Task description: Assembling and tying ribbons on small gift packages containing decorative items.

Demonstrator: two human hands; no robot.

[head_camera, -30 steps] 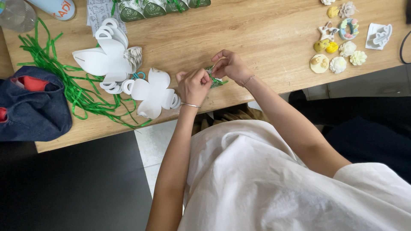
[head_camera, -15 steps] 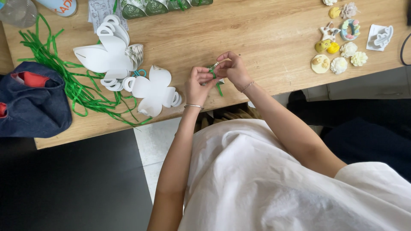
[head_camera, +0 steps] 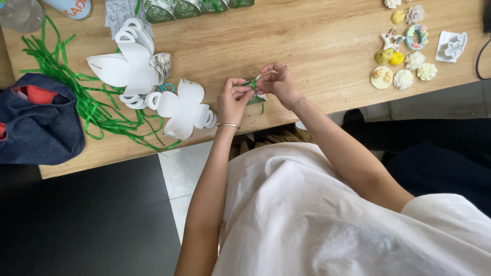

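Observation:
My left hand (head_camera: pixel 234 98) and my right hand (head_camera: pixel 277 82) meet over the front edge of the wooden table (head_camera: pixel 307 46). Both pinch a thin green ribbon (head_camera: pixel 252 82) on top of a small folded green-and-white paper box (head_camera: pixel 257 98), which is mostly hidden by my fingers. Flat white cut-out box blanks (head_camera: pixel 181 108) lie just left of my left hand, with another stack (head_camera: pixel 128 64) further left.
A pile of loose green ribbon strips (head_camera: pixel 87 107) spreads at the left beside a dark blue bag (head_camera: pixel 38 125). Finished green boxes (head_camera: pixel 179 7) line the far edge. Several small clay flowers and figures (head_camera: pixel 401 61) sit at the right, with a white mould (head_camera: pixel 452 46).
Both hands have stayed together on the ribbon and shifted slightly, the fingers reworking their pinch. The other things on the table have not moved.

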